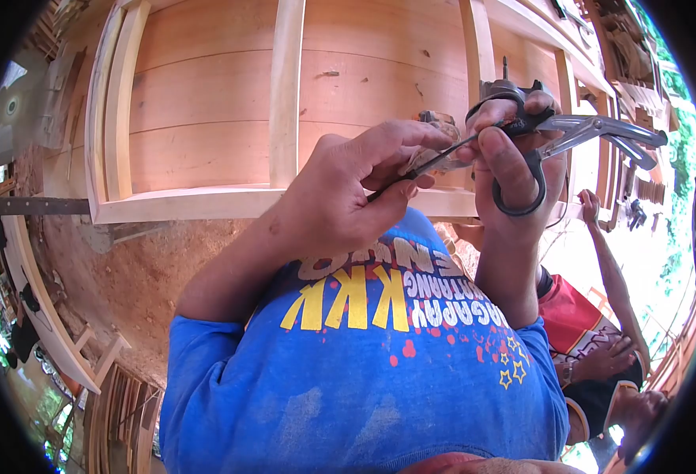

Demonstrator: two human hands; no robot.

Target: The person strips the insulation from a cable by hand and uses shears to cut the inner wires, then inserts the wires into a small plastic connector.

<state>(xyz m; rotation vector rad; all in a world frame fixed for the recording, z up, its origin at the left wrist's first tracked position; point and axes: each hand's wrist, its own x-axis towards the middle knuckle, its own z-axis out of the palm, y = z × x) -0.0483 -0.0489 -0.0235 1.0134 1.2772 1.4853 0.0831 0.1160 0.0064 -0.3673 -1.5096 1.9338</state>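
My left hand [364, 170] is closed, thumb against fingers, on a thin black strip [443, 154] that looks like a cable. The strip runs up to the right and meets the fingertips of my right hand [514, 150]. Around the black handle loops of a pair of scissors [537, 122], my right fingers are hooked, with the thumb and forefinger pinching near the strip's end. The metal blades [613, 130] point right, away from the strip, and stand apart. Behind the hands, partly hidden, lies a dark tool-like object with a thin metal tip [505, 69].
A wooden frame with pale crosspieces [286, 95] over boards [206, 103] stands in front of me. Another person in a red shirt [573, 316] is close on the right, one arm reaching toward the frame. Stacked wood strips [123, 411] stand at lower left.
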